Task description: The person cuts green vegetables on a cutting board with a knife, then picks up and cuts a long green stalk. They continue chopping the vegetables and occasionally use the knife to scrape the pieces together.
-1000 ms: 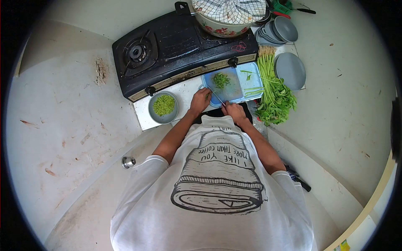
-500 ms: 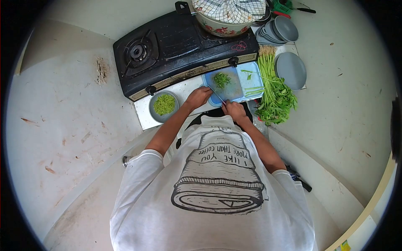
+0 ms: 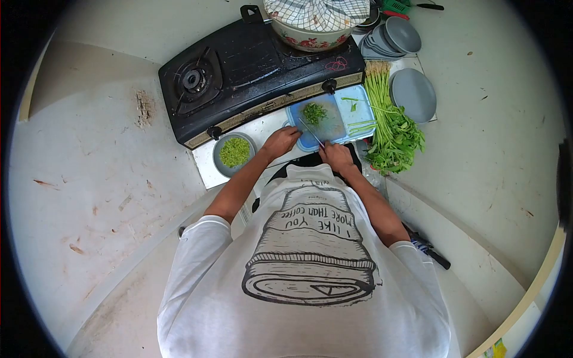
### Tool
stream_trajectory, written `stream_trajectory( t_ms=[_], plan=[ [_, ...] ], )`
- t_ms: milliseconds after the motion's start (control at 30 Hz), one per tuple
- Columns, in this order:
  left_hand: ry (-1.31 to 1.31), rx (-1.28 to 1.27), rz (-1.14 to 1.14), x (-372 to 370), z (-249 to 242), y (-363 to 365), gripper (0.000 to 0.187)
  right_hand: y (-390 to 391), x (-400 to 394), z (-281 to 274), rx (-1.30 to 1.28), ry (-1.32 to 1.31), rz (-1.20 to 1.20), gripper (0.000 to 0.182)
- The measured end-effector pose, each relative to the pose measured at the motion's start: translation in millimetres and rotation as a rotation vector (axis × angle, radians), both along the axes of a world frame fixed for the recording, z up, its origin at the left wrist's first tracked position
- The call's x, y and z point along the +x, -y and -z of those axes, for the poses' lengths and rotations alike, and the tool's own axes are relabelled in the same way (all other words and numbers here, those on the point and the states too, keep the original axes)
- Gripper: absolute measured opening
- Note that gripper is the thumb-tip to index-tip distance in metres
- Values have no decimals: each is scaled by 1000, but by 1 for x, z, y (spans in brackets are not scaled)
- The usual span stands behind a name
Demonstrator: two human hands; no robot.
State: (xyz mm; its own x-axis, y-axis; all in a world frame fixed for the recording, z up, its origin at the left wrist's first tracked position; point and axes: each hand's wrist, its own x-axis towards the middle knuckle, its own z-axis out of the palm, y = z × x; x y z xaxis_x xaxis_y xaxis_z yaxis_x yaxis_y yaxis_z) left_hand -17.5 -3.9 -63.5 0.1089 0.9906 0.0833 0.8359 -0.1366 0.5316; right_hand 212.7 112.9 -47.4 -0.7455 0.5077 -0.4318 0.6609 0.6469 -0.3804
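Observation:
My right hand [image 3: 337,156] is closed round the handle of a knife [image 3: 311,132], whose blade slants up and left over a blue cutting board [image 3: 335,127]. At the board's left edge is my left hand [image 3: 282,142], fingers bent and together near the blade; whatever is between them cannot be made out. Chopped green leaves [image 3: 314,113] lie heaped on the board just beyond the blade. Some loose green stalks [image 3: 361,127] rest on the board's right part. Left of my left hand stands a grey bowl [image 3: 218,164] with chopped light-green pieces [image 3: 234,153] in it.
A black gas stove [image 3: 256,59] stands behind the board, bearing a flowered pot [image 3: 310,39] covered with a checked cloth [image 3: 319,13]. To the right lie a large bunch of leafy green stalks [image 3: 388,113], a grey plate [image 3: 413,94] and stacked grey bowls [image 3: 401,36].
My left hand has drawn slightly back from the blade, and more of the knife shows. My right hand has shifted very little. The chopped leaves look the same.

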Motion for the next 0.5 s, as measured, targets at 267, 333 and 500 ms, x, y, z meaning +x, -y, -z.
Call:
stream_trajectory(
  t_ms=[267,333,500],
  plan=[
    [6,29,5,1,2,-1,23,4,1,0,-18,-13,-102,40],
    [14,47,-8,2,2,0,21,5,1,0,-20,-31,-106,40],
    [45,5,-62,5,2,1,17,5,-10,3,-16,-27,-79,38]
  ],
)
